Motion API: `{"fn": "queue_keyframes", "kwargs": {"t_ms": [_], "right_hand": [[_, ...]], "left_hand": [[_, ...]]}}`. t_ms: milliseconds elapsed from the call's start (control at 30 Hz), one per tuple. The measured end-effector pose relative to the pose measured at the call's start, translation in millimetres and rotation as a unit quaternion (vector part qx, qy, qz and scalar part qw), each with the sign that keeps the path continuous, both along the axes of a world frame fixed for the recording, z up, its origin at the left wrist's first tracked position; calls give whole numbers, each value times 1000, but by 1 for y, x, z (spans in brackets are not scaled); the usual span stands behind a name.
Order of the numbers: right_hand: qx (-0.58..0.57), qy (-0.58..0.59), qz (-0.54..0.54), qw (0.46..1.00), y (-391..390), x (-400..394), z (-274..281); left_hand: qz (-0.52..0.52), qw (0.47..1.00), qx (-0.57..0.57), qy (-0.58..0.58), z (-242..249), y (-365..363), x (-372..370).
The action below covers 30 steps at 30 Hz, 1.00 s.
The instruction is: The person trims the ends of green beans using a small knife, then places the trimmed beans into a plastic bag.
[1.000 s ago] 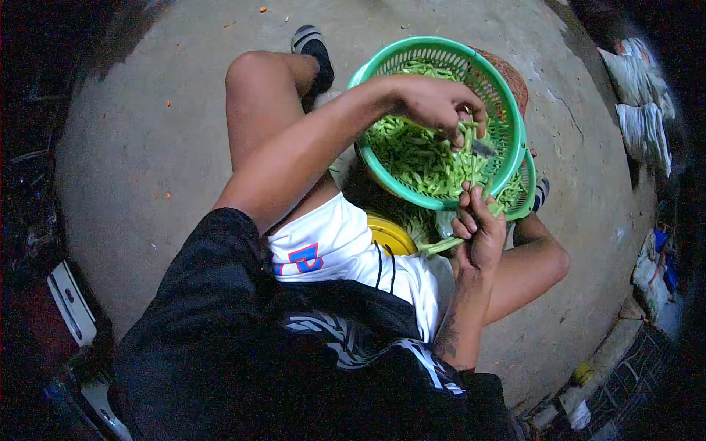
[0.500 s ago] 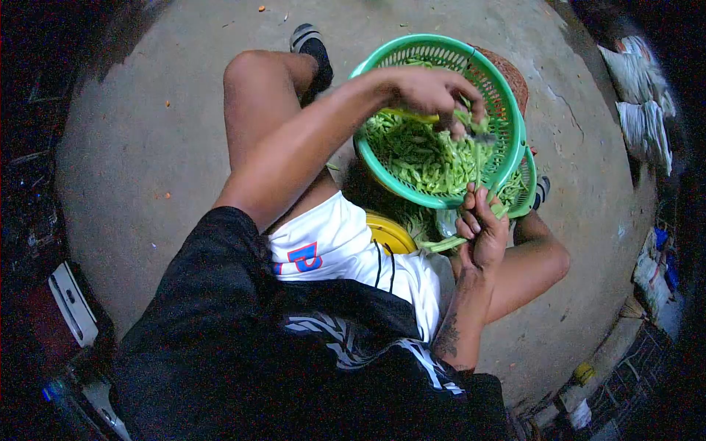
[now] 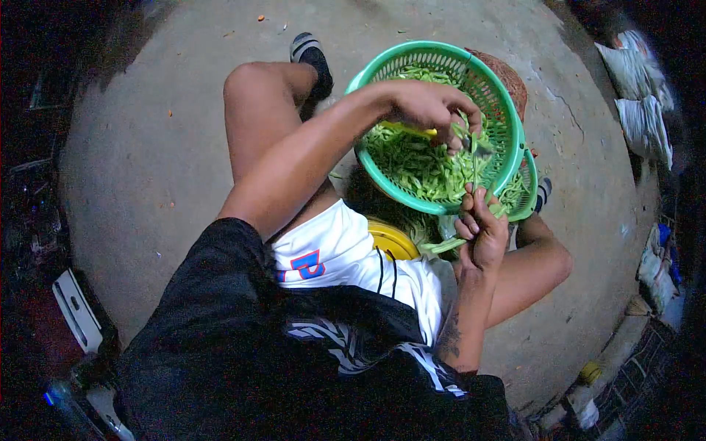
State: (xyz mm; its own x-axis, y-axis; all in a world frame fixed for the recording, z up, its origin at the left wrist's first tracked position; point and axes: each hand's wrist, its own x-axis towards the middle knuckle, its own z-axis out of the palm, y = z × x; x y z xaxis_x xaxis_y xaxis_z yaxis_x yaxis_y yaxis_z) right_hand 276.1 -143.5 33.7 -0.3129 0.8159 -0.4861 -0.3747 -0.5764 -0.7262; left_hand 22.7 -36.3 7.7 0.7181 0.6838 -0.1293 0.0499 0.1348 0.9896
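My left hand (image 3: 434,114) is over a green plastic basket (image 3: 365,158), its fingers closed round a knife with a yellow handle (image 3: 412,130). The dark blade (image 3: 482,147) is blurred by motion. Below it, at the basket's near rim, my right hand (image 3: 484,234) grips several long light-green beans (image 3: 443,245); their tips point up toward the blade. Thin cut green pieces (image 3: 434,173) cover the basket's bottom.
Another green basket (image 3: 528,206) with green pieces sits partly under the first. A yellow round container (image 3: 393,239) is between my legs. Behind the basket shows a reddish-brown woven thing (image 3: 507,81). White sacks (image 3: 643,128) lie at the right on the concrete floor (image 3: 147,184).
My left hand and the blade have shifted slightly down, closer to my right hand. The right hand stays at the basket rim with the beans. The view has tilted a little.
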Motion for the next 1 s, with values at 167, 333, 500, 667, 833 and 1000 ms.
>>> {"fn": "queue_keyframes", "kwargs": {"t_ms": [167, 333, 500, 667, 833, 1000], "right_hand": [[-7, -7, -3, 1000, -3, 1, -1], [-2, -4, -10, 1000, 0, 1, 0], [-8, 10, 1, 1000, -1, -2, -1], [-7, 7, -7, 1000, 0, 1, 0], [2, 2, 0, 1000, 2, -6, -1], [1, 5, -2, 1000, 4, -6, 4]], "left_hand": [[18, 997, 77, 16, -3, 2, -3], [26, 999, 21, 28, 13, 0, -6], [-22, 999, 21, -37, 3, -6, 7], [28, 999, 30, 31, 11, 3, -12], [-40, 998, 38, 2, 14, -15, 9], [8, 999, 8, 39, 14, 1, -9]]}}
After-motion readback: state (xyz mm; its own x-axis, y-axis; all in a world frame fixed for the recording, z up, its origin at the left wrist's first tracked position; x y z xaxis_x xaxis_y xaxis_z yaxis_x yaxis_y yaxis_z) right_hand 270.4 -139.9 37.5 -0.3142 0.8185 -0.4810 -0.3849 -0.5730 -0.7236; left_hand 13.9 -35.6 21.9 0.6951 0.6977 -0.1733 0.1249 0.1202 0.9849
